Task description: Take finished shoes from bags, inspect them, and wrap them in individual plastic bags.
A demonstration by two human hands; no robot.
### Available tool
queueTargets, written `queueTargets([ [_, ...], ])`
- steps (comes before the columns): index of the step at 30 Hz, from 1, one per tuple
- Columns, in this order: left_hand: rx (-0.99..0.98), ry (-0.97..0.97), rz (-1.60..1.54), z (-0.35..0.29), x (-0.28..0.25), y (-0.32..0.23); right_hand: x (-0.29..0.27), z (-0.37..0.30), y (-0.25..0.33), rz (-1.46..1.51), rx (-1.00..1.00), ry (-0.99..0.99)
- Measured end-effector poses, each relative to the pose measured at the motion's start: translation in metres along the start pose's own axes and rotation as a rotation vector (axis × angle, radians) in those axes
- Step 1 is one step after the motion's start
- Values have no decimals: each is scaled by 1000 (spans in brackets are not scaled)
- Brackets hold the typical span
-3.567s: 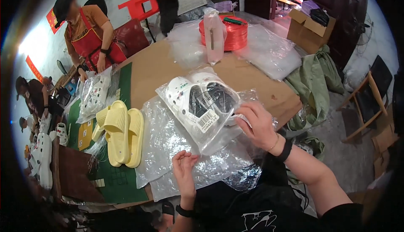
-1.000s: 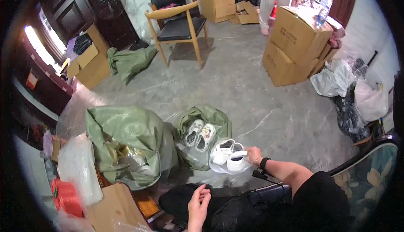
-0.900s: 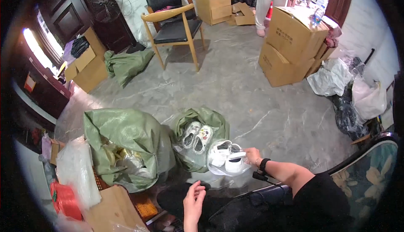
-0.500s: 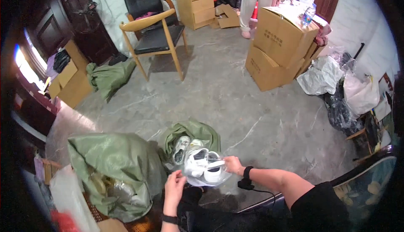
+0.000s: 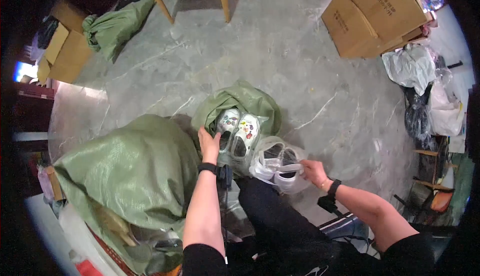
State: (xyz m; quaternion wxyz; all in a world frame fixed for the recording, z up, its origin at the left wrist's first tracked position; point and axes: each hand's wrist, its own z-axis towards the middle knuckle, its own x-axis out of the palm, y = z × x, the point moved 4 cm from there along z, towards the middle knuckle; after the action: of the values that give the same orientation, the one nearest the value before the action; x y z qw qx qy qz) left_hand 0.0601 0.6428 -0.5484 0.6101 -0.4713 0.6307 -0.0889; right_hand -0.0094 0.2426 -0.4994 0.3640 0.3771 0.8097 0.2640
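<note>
My right hand is closed on a clear plastic bag holding a pair of white shoes with broad straps, held over my knee. To its left, white clogs with colourful charms, seemingly in clear plastic too, lie in the mouth of a small green woven sack. My left hand is at the near left rim of that sack, beside the left clog, thumb and fingers apart. Whether its fingertips touch the sack or the plastic, I cannot tell.
A bulging green sack stands close on my left. Stacked cardboard boxes rise at the far right, with white and black plastic bags beside them. A wooden chair and another green sack are at the back.
The view has tipped down. My right hand has drawn the bagged strap shoes rightward off the sack, uncovering the clogs. My left hand has moved forward to the sack's rim.
</note>
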Motion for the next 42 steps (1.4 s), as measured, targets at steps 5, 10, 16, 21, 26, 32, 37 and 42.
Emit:
queueTargets([
  [5,-234,8,105,31,33,62,-21,-4,26,-119,10,-2],
  [10,-195,68,95,39,31,79,-12,24,56,-77,-73,67],
  [16,-13,-60,-151,-7,-2,16,50,76,90,92,-165,124],
  [21,-77,37,-367,-36,-37,4,51,112,101,251,-89,-75],
  [26,-198,181,-629,-46,-44,-55,89,113,98,196,-111,-321],
  [32,-85,451,-356,-50,-28,-55,135,170,106,331,54,-412],
  [37,-257,106,-654,-50,-45,-23,188,168,126,472,-396,-40],
  [42,-265,-19,-752,-30,-61,-15,150,211,21,-41,-3,-19],
])
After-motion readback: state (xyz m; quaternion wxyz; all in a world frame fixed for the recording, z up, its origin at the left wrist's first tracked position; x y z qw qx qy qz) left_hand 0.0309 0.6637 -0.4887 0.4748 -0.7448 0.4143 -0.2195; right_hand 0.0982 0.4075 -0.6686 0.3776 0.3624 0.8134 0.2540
